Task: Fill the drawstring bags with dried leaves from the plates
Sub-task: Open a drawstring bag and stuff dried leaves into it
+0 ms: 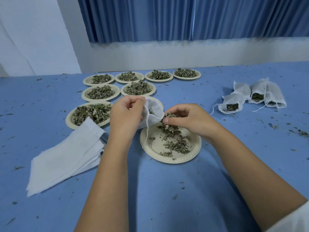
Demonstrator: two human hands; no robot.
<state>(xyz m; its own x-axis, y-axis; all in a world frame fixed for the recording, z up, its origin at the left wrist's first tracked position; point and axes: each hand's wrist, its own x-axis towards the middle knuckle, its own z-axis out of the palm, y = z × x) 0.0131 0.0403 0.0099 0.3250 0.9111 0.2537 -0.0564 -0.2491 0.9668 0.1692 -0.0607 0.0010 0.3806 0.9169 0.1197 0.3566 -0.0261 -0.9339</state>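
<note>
A: Around the work?
B: Leaf crumbs all over the blue tabletop (167, 190). Beyond its far edge, a pale wall (167, 54) and a blue curtain (167, 19).
A: Toward the left edge?
B: A fanned stack of empty bags (66, 156), flat, overlapping the rim of a heaped plate (70, 122).
A: Toward the right edge?
B: A cluster of filled bags (254, 96), lying down, with dark leaves at the mouths and trailing strings.
A: Anything in the way?
B: The left hand (125, 113) and the open drawstring bag (153, 113). Hide most of a half-hidden plate (161, 103) behind them; cannot tell its contents.
A: That left hand?
B: Grips the bag by its mouth, fingers curled round the gathered cloth. Holds it tilted over the far rim of the near plate (167, 160), with the string hanging down onto it.
A: And the right hand (189, 121)?
B: Pinches a clump of dried leaves (168, 126) between thumb and curled fingers, right at the bag's mouth.
A: The near plate?
B: Sits centre, toward the near edge. Carries only a thin scatter of leaves (177, 144) and much bare paper.
A: Other plates?
B: A row of four plates (158, 80) along the far edge, then a pair of plates (100, 99) nearer. All heaped with leaves.
</note>
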